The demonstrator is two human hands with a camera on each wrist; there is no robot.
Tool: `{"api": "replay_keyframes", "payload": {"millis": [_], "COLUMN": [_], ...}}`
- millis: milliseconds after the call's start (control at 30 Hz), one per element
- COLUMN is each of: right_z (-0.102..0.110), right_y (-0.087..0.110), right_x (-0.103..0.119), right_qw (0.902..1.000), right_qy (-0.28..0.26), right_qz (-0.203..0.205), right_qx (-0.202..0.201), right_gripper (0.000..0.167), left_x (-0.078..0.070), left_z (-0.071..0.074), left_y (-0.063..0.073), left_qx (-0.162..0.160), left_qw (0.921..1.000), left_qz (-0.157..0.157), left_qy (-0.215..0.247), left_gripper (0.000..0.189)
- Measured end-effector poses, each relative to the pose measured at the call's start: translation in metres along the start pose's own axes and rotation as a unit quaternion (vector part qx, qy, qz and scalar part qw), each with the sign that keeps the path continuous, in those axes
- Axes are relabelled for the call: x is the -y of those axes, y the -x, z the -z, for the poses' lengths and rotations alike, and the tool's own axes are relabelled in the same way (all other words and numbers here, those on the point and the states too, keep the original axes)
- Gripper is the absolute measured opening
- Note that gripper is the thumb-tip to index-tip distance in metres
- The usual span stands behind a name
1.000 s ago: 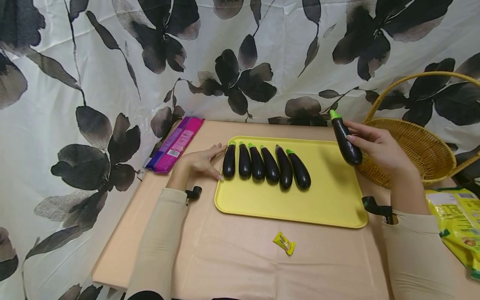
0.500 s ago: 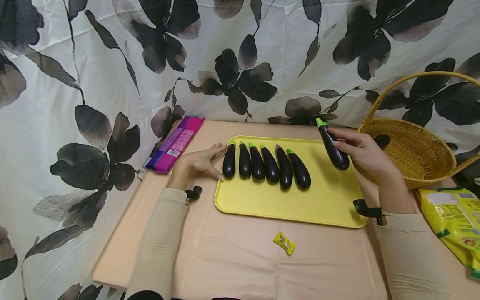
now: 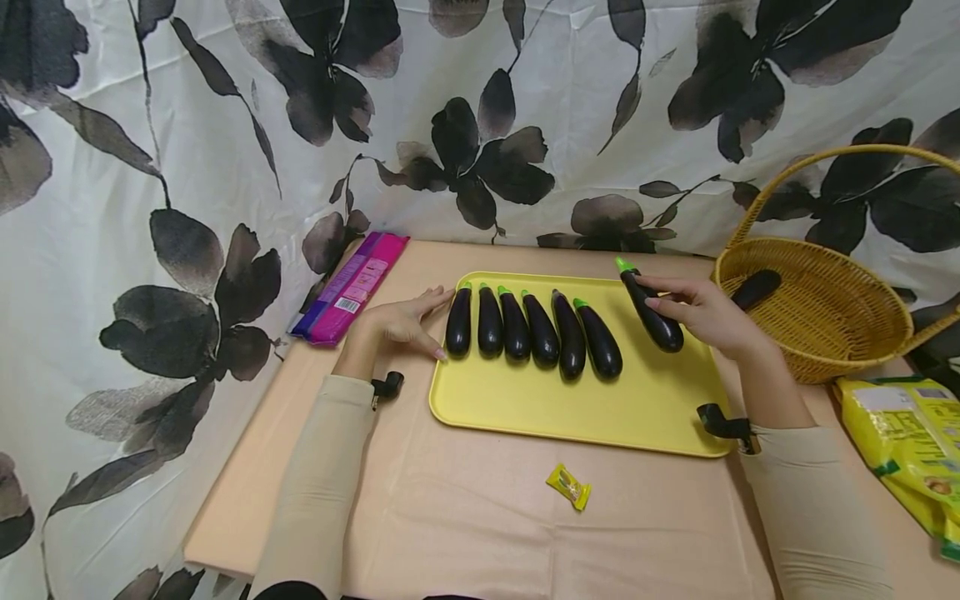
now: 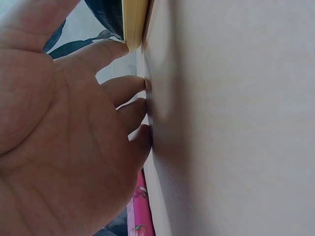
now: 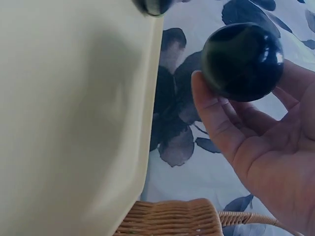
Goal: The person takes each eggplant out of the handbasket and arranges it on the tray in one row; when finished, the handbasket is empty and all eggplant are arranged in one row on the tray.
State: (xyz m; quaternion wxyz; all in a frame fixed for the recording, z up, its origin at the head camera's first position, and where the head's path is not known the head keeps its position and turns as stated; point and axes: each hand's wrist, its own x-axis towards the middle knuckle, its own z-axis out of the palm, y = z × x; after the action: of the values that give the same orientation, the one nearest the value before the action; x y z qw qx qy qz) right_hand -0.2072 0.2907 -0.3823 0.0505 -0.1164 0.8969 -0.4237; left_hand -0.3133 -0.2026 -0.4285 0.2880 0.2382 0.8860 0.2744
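Observation:
My right hand (image 3: pixel 708 312) pinches a dark, glossy eggplant (image 3: pixel 651 310) with a green stem, over the right part of the yellow tray (image 3: pixel 525 408). From the right wrist view, this eggplant (image 5: pixel 243 64) shows its round end between thumb and fingers, above the tray surface. Several more eggplants (image 3: pixel 542 332) lie side by side on the tray's left half, stems toward the back. With fingers extended, my left hand (image 3: pixel 401 323) rests at the tray's left edge; in the left wrist view a fingertip meets the tray's rim (image 4: pixel 134 27).
A wicker basket (image 3: pixel 847 312) with a tall handle stands right of the tray, holding another eggplant (image 3: pixel 757 288). A pink and purple packet (image 3: pixel 356 287) lies back left. A small yellow wrapped candy (image 3: pixel 569 487) lies in front; a yellow bag (image 3: pixel 903 450) is at the right.
My right hand has carried the eggplant left and slightly down, from beside the basket to over the tray. The eggplant in the basket has come into sight. My left hand stays still.

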Motion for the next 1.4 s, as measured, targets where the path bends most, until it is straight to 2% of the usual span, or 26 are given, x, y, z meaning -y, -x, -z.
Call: {"api": "replay_keyframes", "payload": {"millis": [133,233,367,667,900,1400], "right_z": [-0.006,-0.009,-0.013,-0.023,-0.029,-0.031], "right_y": [-0.005,-0.007,-0.008,-0.013,-0.014,-0.013], "right_x": [-0.003,-0.003,-0.004,-0.008,-0.006,-0.004], "right_qw": [0.999,0.9972,0.9959,0.9921,0.9915,0.9904], "right_qy": [0.04,0.068,0.076,0.11,0.112,0.101], "right_qz": [-0.005,0.007,0.025,0.036,0.005,-0.016], "right_qx": [0.018,0.029,0.041,0.049,0.067,0.094], "right_gripper": [0.044,0.044,0.043,0.041,0.043,0.045], "left_x": [0.0,0.0,0.0,0.001,0.0,0.0], "left_z": [0.0,0.0,0.001,0.001,0.0,0.001], "left_y": [0.0,-0.001,0.0,0.0,0.0,0.001], "left_qx": [-0.002,-0.002,-0.002,0.001,0.002,0.002], "left_qw": [1.0,1.0,1.0,1.0,1.0,1.0], "left_qz": [0.0,-0.002,-0.001,-0.002,-0.002,-0.001], "left_qy": [0.003,0.005,0.001,-0.006,-0.002,-0.003], "left_gripper": [0.137,0.137,0.137,0.137,0.137,0.137]}}
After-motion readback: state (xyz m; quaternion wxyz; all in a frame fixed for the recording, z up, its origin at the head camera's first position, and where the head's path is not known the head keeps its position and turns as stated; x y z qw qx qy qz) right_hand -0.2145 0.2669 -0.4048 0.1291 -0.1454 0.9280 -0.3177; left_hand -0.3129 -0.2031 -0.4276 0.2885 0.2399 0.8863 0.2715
